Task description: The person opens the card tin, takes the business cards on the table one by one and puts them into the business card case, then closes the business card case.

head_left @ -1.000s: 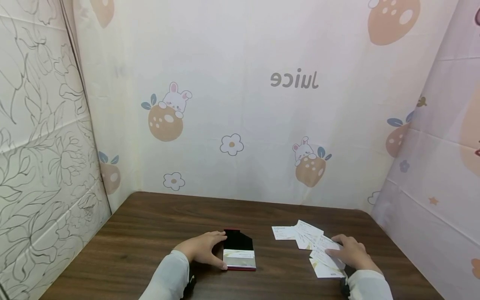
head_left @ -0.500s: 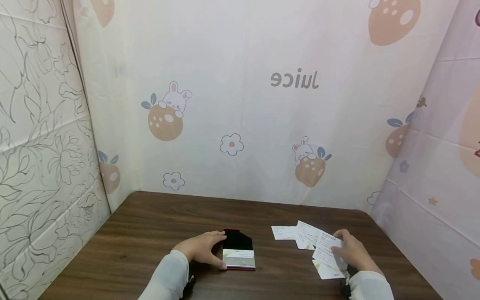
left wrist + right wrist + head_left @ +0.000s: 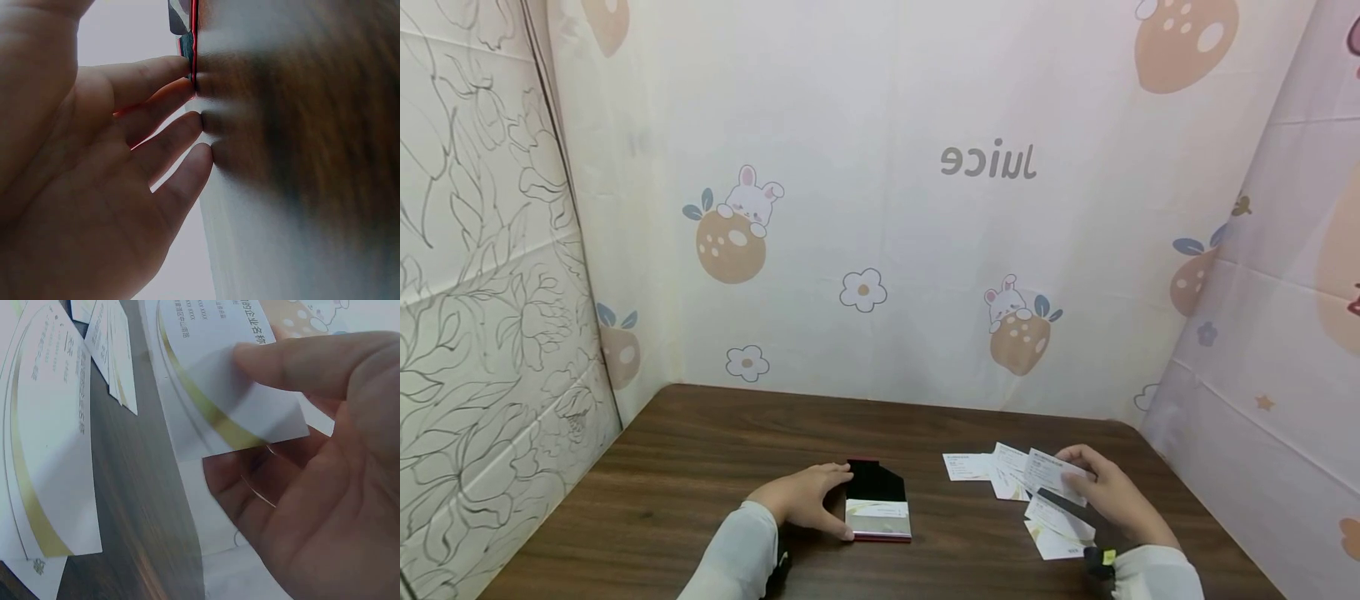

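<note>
Pinched between the thumb and fingers of my right hand (image 3: 1108,492) is a white business card (image 3: 219,381) with a gold curve, raised off the table. Under and beside it lie several more business cards (image 3: 1052,533), loosely overlapping. My left hand (image 3: 805,497) rests at the left side of an opened card case (image 3: 880,525), thumb at its near corner and fingertips by its black flap (image 3: 874,481). White cards show inside the case, partly under a clear or silvery panel. In the left wrist view the fingers (image 3: 178,175) are fairly straight, tips on the table beside the case's red edge.
The dark wood table (image 3: 737,417) carries the case near the middle and the cards at right. One card (image 3: 967,467) lies at the left end of the spread. A printed curtain (image 3: 865,208) hangs behind the table, with others at both sides.
My right hand has picked a card up from the spread and tilted it up, showing dark table beneath. The left hand and the case have stayed in place.
</note>
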Demonstrator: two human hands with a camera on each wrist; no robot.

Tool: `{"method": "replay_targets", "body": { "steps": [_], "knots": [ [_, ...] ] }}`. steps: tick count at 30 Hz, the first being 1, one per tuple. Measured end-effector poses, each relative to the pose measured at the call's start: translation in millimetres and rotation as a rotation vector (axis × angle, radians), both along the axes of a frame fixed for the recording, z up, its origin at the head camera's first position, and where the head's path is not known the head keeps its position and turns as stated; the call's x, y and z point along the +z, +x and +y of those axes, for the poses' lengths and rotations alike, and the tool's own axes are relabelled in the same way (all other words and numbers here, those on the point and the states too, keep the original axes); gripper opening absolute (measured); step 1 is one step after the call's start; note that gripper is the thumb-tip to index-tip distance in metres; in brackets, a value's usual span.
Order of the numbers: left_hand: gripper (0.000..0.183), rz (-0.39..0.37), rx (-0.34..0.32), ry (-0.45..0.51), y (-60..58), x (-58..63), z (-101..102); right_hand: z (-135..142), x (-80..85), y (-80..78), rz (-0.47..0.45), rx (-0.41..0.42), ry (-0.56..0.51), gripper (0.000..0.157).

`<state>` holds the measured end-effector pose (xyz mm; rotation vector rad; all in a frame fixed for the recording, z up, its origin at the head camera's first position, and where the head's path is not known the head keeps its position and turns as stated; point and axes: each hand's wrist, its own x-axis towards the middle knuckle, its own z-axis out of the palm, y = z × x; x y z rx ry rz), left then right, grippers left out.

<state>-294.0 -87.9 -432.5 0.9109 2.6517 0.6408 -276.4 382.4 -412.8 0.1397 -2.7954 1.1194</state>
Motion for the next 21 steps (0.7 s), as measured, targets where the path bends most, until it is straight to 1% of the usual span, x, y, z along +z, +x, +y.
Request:
{"method": "replay_targets", "body": {
  "steps": [3, 7, 9, 13, 17, 21],
  "knots": [
    [0.089, 0.002, 0.000, 0.000, -0.1, -0.2, 0.2, -2.7, 1.9, -0.3, -0.006, -0.007, -0.007, 0.027],
    [0.090, 0.005, -0.004, 0.002, -0.4, -1.5, 0.2, -4.7, 2.6, -1.8, -0.001, -0.007, 0.018, 0.026],
    [0.090, 0.007, -0.004, 0.004, -1.7, -3.9, 0.0, -6.2, 3.4, -2.4, 0.004, 0.004, 0.015, 0.025],
    [0.090, 0.004, -0.001, 0.005, -1.9, -4.0, -0.1, -13.4, 5.9, -3.3, 0.028, 0.034, -0.006, 0.026],
    [0.090, 0.000, -0.004, 0.006, -0.9, -2.1, 0.0, -26.9, 7.6, -5.6, 0.022, 0.074, -0.074, 0.027],
    [0.089, 0.001, -0.013, 0.007, -1.3, -2.1, 0.0, -43.5, 5.9, -12.0, 0.025, 0.153, -0.078, 0.028]
  ]
}}
